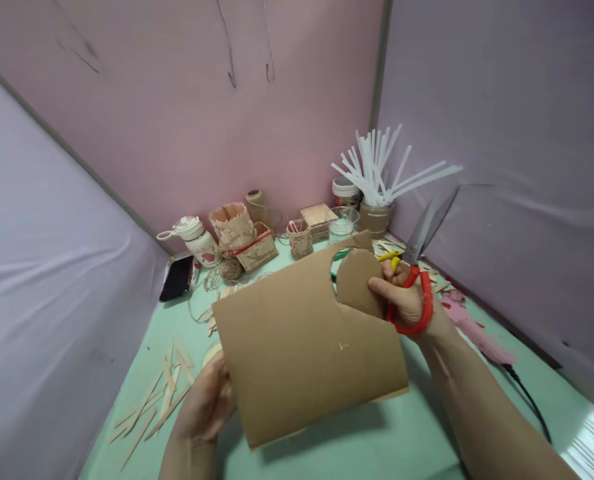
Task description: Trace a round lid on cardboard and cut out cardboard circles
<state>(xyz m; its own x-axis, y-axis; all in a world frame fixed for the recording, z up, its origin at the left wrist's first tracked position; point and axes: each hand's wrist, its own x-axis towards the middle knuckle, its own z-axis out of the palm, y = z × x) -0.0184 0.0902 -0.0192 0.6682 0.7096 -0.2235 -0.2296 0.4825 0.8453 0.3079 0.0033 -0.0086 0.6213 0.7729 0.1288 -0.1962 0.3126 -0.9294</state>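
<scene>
Cardboard sheet, left edge in left hand

Matt brown cardboard sheet; red plastic handles, shiny metal blades.

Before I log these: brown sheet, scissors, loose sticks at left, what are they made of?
Brown sheet: likely cardboard; matte, tan, stiff-looking.
Scissors: blades look metal, grey with sheen; red handles maybe plastic, solid bright colour.
Loose sticks: probably unfinished wood; pale, matte.
</scene>
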